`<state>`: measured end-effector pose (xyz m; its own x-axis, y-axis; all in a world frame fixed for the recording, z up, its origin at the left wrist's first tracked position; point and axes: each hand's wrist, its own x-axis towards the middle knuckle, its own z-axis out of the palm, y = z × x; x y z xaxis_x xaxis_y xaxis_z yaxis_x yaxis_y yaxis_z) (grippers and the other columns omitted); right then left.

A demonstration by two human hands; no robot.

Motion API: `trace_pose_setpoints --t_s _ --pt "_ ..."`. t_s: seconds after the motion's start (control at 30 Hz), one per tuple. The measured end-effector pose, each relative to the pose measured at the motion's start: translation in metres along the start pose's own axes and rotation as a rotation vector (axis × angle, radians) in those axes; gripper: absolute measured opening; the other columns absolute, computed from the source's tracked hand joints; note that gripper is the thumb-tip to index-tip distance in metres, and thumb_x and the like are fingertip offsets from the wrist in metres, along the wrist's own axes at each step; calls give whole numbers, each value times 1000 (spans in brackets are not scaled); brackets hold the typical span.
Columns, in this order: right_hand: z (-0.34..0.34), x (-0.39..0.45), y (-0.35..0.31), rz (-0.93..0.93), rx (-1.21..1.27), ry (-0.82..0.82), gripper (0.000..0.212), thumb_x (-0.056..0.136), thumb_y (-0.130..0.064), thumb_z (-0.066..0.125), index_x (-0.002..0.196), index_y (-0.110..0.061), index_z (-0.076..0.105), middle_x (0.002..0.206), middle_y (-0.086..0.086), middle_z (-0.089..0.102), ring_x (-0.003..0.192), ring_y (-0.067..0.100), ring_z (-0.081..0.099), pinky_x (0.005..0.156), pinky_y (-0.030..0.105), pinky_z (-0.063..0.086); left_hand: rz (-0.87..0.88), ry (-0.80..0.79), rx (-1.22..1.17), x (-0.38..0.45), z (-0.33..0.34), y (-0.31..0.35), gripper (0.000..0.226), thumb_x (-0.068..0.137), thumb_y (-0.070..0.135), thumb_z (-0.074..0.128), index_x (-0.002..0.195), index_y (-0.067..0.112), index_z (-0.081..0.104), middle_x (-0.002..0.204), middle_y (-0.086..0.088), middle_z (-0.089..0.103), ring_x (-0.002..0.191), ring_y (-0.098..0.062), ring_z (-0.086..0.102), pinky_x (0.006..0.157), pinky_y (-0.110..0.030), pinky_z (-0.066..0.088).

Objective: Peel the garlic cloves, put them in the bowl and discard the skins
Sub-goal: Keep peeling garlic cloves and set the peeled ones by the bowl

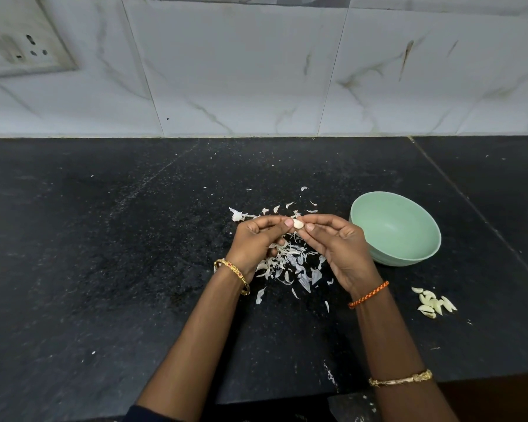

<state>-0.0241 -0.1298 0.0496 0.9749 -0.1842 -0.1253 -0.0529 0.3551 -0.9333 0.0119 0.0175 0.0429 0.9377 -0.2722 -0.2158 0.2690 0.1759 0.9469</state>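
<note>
Step in hand, peeling: our left hand and right hand pinch one garlic clove above the skins; bowl just right, seemingly empty; next, we judge, strip remaining skin, drop clove in.

Open black counter to the left, skins strewn centre, bowl and cloves crowding the right
</note>
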Motion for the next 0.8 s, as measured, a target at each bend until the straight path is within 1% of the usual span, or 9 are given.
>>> trace_pose_setpoints --t_s 0.1,0.23,0.3,0.37,0.43,0.53,0.67,0.73,0.8 --pt "-3 -3 2 32 14 13 19 87 9 57 97 -2 68 94 12 74 92 20 71 78 21 56 -21 13 -1 -4 3 -2 5 85 14 68 89 11 70 73 6 69 50 -2 48 43 -13 36" --pt "-6 -13 7 -1 -123 -53 27 79 6 69 102 -8 70 101 13 73 98 22 69 87 28 55 -36 55 23 -9 8 -7 4 85 16 69 81 13 69 71 5 69 49 -2 46 43 -13 35" --pt "-8 -18 10 -27 -169 -42 28 76 5 72 102 -7 70 101 14 73 97 23 69 84 27 56 -66 86 18 -12 13 -10 6 84 15 70 79 12 68 68 5 67 46 -3 44 41 -13 33" --pt "-12 -23 13 -43 -179 -15 25 77 5 72 100 -5 71 96 15 73 90 22 71 79 25 56 -101 108 -1 -16 17 -14 10 83 15 70 75 12 66 64 4 65 43 -3 42 39 -14 31" --pt "-15 -28 14 -25 -146 -3 22 79 6 69 100 -2 70 92 14 74 83 20 72 74 23 57 -133 93 -27 -21 20 -17 11 83 14 69 73 11 65 62 4 63 42 -3 41 38 -13 28" --pt "-23 -38 13 17 -76 -3 21 81 10 64 100 0 69 88 11 74 81 19 73 73 21 57 -155 47 -48 -30 26 -21 10 85 10 66 75 11 65 63 4 65 42 -2 40 37 -11 27" --pt "-34 -53 7 52 -19 -23 20 82 11 63 95 -2 70 87 12 74 81 19 73 75 22 57 -117 7 -50 -44 33 -28 4 86 9 65 84 10 68 68 4 65 43 0 42 37 -10 29" --pt "-39 -61 5 35 -26 -19 18 81 10 65 95 0 70 89 15 74 81 21 72 76 24 58 -100 36 -5 -53 38 -31 5 86 8 65 85 11 69 67 3 63 44 0 42 37 -10 29" --pt "-43 -70 3 17 -39 -6 17 80 10 66 95 2 70 89 17 74 81 21 72 75 25 58 -69 98 57 -65 47 -34 7 86 7 66 85 12 70 62 5 61 42 0 41 38 -11 29"
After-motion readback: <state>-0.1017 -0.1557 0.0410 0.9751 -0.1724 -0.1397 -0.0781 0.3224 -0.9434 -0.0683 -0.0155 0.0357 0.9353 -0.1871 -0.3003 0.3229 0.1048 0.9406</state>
